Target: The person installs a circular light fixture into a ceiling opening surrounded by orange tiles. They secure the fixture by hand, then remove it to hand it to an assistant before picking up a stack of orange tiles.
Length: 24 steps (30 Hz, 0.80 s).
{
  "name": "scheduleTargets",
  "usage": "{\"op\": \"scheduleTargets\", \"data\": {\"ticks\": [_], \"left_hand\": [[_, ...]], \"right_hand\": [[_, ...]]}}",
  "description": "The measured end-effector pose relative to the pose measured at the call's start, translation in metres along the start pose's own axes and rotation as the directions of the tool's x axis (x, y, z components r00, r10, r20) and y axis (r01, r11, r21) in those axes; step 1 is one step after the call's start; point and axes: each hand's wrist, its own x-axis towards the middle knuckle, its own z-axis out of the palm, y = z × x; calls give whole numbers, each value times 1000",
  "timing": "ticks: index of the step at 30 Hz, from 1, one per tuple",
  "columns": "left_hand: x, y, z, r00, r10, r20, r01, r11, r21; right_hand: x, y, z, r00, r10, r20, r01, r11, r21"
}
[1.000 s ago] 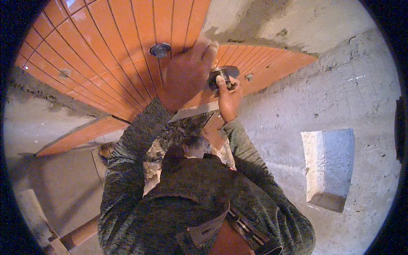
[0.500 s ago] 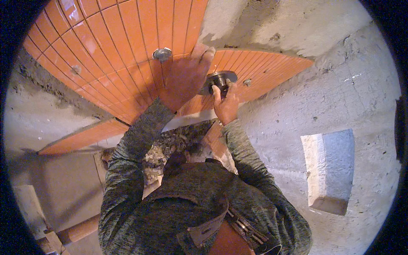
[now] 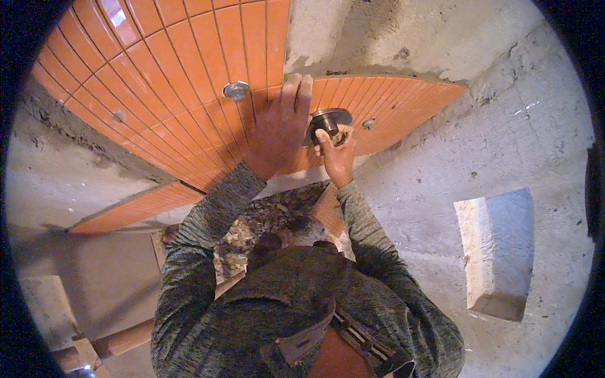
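My left hand [image 3: 277, 135] lies against the orange tiled wall [image 3: 183, 69], its fingers stretched out towards the tiles' upper edge. To its right, my right hand [image 3: 338, 157] has thumb and fingers closed on a shiny, dark cylindrical fitting [image 3: 324, 124]. A round metal cover plate [image 3: 340, 116] sits around that fitting, close to the tiles. Part of the plate is hidden by the cylinder and my hands. A round metal pipe fitting [image 3: 236, 91] sticks out of the tiles left of my left hand. Another small metal fitting [image 3: 368, 124] shows right of the plate.
Bare rough plaster [image 3: 403, 38] lies above the tiles, and a grey wall [image 3: 435, 145] runs along the right. A recess [image 3: 498, 252] is cut into that wall. Below my arms lies broken rubble [image 3: 277, 211]. Wooden boards [image 3: 82, 353] are at the lower left.
My left hand's fingers now reach straighter up the tiles. The dark cylinder tilts more to the left in my right hand, which keeps its hold. The whole view has shifted slightly.
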Motion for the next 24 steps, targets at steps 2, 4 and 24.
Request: {"op": "scheduleTargets", "data": {"ticks": [2,4,24], "left_hand": [[4,3,0,999,26,-29,-25,999,29],[3,4,-2,1000,28,-12,-27,999,32],[-5,4,15,1000,19,-6,-18,998,59]], "right_hand": [[16,30,-10,951,-307,-38,292,931,-221],[22,41,-12,875,-484,-20,441,813,-379],[30,25,-29,690,-684,237,618,386,-685]]}}
